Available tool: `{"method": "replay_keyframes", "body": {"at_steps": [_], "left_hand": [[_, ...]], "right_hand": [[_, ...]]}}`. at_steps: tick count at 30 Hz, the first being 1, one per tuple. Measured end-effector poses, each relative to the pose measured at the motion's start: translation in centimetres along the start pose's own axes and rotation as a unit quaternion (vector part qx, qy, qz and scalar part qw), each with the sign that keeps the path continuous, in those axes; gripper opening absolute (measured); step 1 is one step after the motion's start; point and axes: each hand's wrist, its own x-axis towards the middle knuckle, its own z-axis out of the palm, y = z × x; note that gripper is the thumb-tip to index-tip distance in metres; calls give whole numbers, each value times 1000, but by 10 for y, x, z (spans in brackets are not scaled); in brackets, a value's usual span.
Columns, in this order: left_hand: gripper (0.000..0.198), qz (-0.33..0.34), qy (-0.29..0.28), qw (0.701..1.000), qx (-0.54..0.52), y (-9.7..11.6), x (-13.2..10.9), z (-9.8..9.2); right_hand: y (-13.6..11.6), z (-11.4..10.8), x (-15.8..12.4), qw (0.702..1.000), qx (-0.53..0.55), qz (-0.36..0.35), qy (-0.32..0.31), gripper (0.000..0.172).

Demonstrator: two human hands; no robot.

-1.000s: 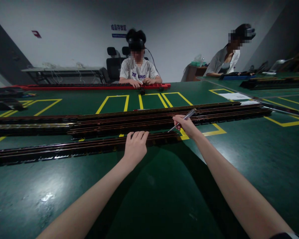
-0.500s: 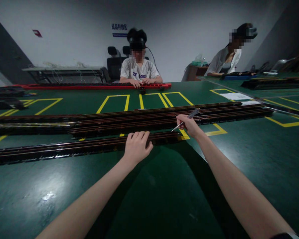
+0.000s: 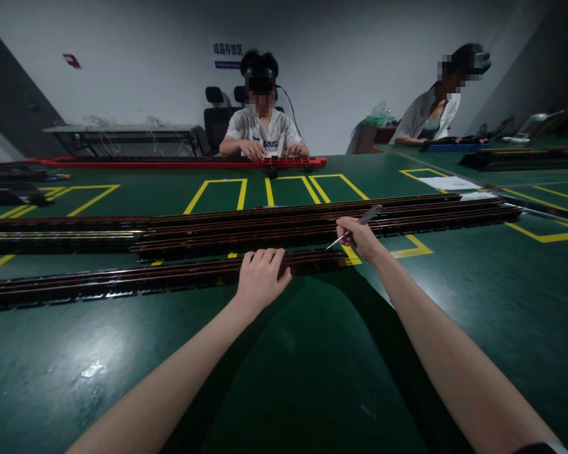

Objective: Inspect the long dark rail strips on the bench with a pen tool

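My left hand (image 3: 261,277) lies over a long dark strip (image 3: 170,277) near me, its fingers bent over the far side and the thumb on the near side. The fingertips are partly hidden. In my right hand (image 3: 357,236) is a slim pointed metal tool (image 3: 370,215), pinched like a pen; its exact kind does not show. The tool's thin tip points down and left at the right end of the dark strip, and I cannot tell whether it touches. Just beyond lies a bundle of long dark strips (image 3: 246,230) with thin coppery edges.
Yellow tape outlines (image 3: 224,181) mark the green table (image 3: 288,378). White papers (image 3: 447,183) lie at the back right. Across the table, a person (image 3: 262,132) handles a long red frame (image 3: 170,163); another person (image 3: 426,120) works at the right beside a blue tray (image 3: 454,147).
My hands, the tool and the strips show almost no movement. The hands of the person opposite have moved apart over the red frame.
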Motion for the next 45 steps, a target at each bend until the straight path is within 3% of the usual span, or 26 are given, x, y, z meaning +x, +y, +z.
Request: {"method": "replay_keyframes", "body": {"at_steps": [19, 45], "left_hand": [[40, -4, -6, 1000, 8, 0, 0, 1], [41, -3, -14, 1000, 9, 2, 1, -2]], "right_hand": [[2, -5, 0, 999, 14, 15, 40, 35], [4, 1, 0, 999, 23, -7, 40, 37]]}}
